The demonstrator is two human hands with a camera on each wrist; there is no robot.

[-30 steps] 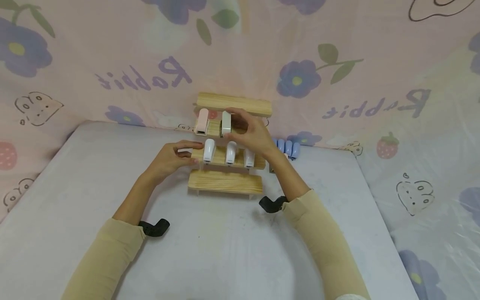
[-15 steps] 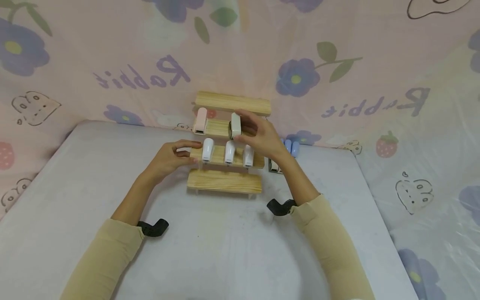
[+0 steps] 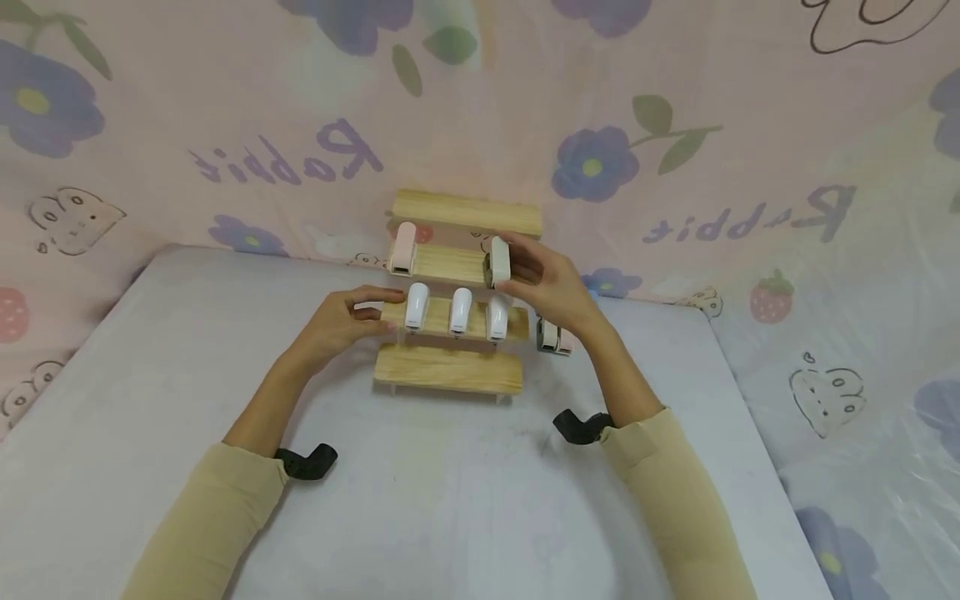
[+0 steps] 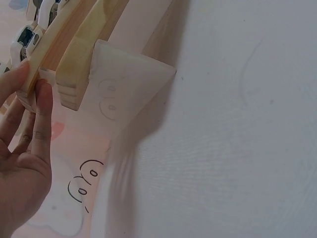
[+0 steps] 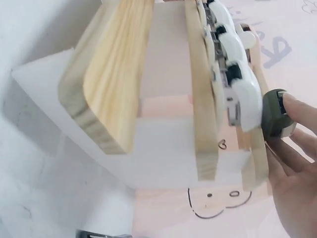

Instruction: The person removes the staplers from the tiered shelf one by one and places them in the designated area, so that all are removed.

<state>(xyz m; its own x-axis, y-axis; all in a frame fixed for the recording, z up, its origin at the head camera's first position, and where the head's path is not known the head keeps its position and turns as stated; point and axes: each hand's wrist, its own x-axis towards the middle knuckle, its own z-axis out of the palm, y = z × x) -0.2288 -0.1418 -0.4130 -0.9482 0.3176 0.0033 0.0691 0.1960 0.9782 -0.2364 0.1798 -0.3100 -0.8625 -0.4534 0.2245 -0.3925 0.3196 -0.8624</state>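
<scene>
My left hand [image 3: 345, 318] grips the left end of a tiered wooden display shelf [image 3: 450, 369], thumb and fingers on opposite faces of one board in the left wrist view. With my right hand [image 3: 561, 290] I hold a pale green stapler [image 3: 501, 262] by its sides, at the right end of the third tier. Its dark green underside [image 5: 274, 111] faces the right wrist camera. A pink stapler [image 3: 404, 248] stands at the left of that same tier. Three white staplers, the middle one [image 3: 461, 312] among them, stand side by side on the tier below.
Right of the shelf, more small staplers [image 3: 553, 337] lie on the table [image 3: 465, 492], partly behind my right arm. A flower-printed sheet [image 3: 480, 100] hangs close behind the shelf. Clear side panels [image 4: 126, 84] support the boards.
My right hand has carried the pale green stapler rightward along the third tier, from near the pink stapler to the right end. The left hand stays at the shelf.
</scene>
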